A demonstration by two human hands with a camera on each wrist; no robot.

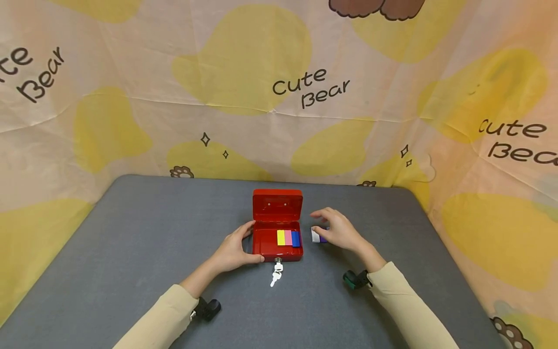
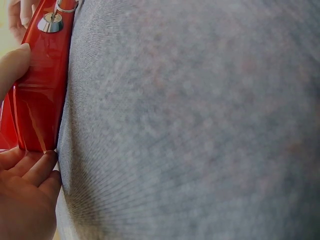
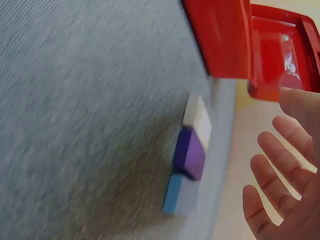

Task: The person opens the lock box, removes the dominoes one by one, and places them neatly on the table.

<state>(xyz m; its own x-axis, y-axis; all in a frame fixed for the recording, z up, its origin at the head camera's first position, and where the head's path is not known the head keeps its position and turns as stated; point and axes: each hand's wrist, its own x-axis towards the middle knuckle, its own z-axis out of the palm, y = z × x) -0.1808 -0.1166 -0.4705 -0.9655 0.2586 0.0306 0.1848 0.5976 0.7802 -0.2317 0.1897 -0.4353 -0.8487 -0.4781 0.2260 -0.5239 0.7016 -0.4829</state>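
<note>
A small red cash box (image 1: 264, 245) stands on the table with its lid (image 1: 277, 207) raised at the back. Yellow (image 1: 281, 237), pink (image 1: 288, 237) and blue (image 1: 296, 239) blocks lie side by side in its right half. My left hand (image 1: 232, 251) grips the box's front left corner, thumb (image 2: 19, 62) at the front and fingers on the left side. To the right of the box, my right hand (image 1: 342, 232) hovers with spread fingers, holding nothing. Below it, the right wrist view shows white (image 3: 197, 117), purple (image 3: 190, 154) and light blue (image 3: 174, 194) blocks in a row.
Keys (image 1: 276, 275) hang from the lock (image 2: 50, 23) at the box's front and lie toward me on the grey table (image 1: 131, 257). A patterned cloth (image 1: 244, 58) rises behind the table and along its sides. Each wrist wears a black camera band (image 1: 356, 279).
</note>
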